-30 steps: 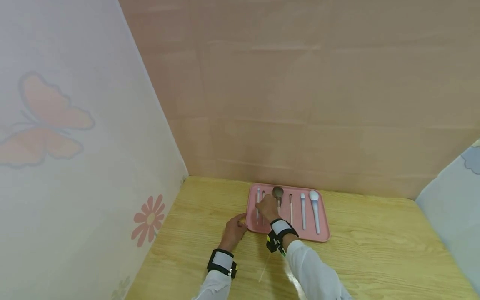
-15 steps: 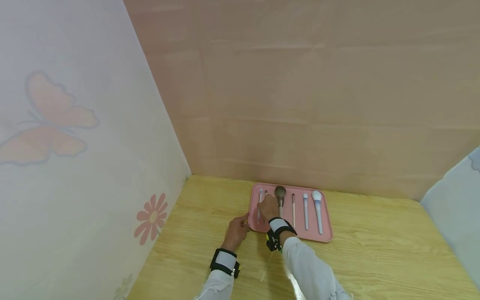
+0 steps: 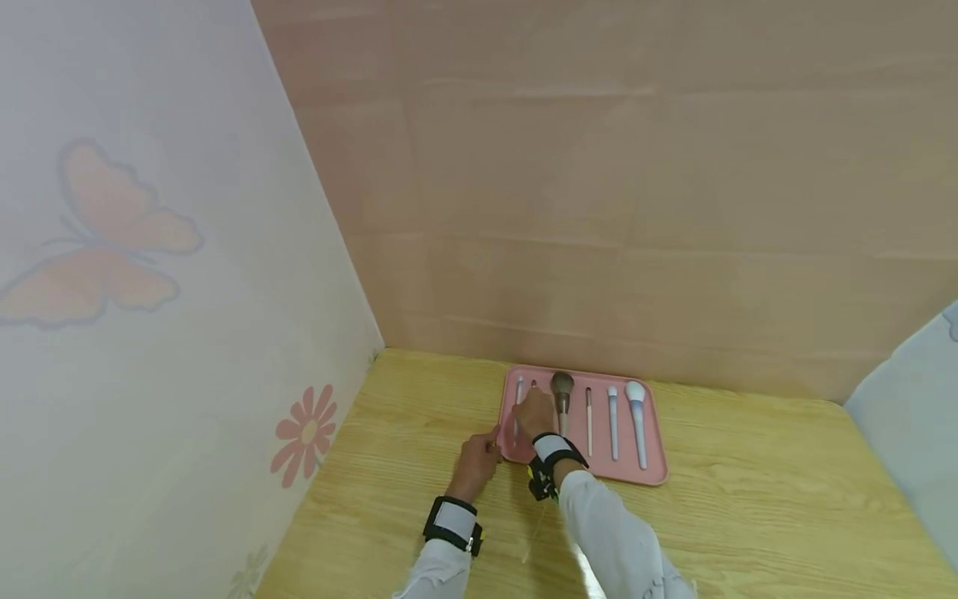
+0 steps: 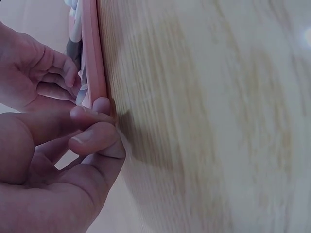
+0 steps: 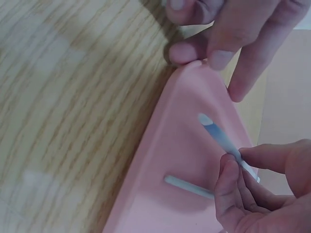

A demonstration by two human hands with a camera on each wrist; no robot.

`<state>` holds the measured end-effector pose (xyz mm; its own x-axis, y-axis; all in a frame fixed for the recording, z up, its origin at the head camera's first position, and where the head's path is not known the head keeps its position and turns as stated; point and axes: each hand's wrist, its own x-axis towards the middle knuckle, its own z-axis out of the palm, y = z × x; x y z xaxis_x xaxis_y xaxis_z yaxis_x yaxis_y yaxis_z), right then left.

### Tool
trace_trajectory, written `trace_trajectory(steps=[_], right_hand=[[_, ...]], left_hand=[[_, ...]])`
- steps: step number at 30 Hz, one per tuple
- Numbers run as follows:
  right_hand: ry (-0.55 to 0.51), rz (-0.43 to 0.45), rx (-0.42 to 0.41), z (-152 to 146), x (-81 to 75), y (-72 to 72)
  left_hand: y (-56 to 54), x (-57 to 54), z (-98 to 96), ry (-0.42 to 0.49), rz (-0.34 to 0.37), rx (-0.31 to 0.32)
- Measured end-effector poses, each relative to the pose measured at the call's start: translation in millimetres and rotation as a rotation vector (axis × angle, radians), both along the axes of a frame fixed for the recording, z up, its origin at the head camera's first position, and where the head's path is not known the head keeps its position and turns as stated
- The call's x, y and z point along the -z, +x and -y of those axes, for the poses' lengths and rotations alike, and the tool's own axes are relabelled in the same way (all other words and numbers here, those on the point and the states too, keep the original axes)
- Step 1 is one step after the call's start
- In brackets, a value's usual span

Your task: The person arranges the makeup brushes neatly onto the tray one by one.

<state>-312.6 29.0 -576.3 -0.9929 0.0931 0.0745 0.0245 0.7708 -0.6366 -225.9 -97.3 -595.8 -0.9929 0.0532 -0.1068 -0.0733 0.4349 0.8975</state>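
On a pink tray lie several makeup brushes in a row. My right hand is over the tray's left part, thumb and fingers pinching a slim makeup brush with a bluish shaft and pale, slanted end. Beside it, a thin pale brush handle runs under the right fingers. My left hand holds the tray's near left corner between thumb and fingers. Right of my right hand are a large brown-headed brush and a thin brush with a dark tip.
Two white-headed brushes, one slim and one wide, lie at the tray's right. The wooden table meets a tan backdrop behind the tray. A white panel with a butterfly and flower stands left.
The head view has shifted slightly, so the tray sits a little further right in it. Both hands stay at nearly the same places on the tray.
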Motion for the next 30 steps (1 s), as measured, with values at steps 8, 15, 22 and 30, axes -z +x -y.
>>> trace_trajectory(steps=[8, 15, 22, 30], right_hand=[[0.033, -0.003, -0.014, 1.0, 2.9, -5.8], [0.025, 0.026, 0.012, 3.7, -1.2, -5.7], [-0.039, 0.069, 0.002, 5.0, -3.5, -3.8], [-0.031, 0.080, 0.005, 6.3, -0.1, -4.9]], left_hand=[[3.3, -2.7, 1.3, 0.003, 0.016, -0.008], [1.2, -1.1, 0.7, -0.009, 0.013, -0.012], [1.0, -2.1, 0.3, 0.009, 0.022, -0.017], [1.8, -1.3, 0.3, 0.004, 0.010, -0.013]])
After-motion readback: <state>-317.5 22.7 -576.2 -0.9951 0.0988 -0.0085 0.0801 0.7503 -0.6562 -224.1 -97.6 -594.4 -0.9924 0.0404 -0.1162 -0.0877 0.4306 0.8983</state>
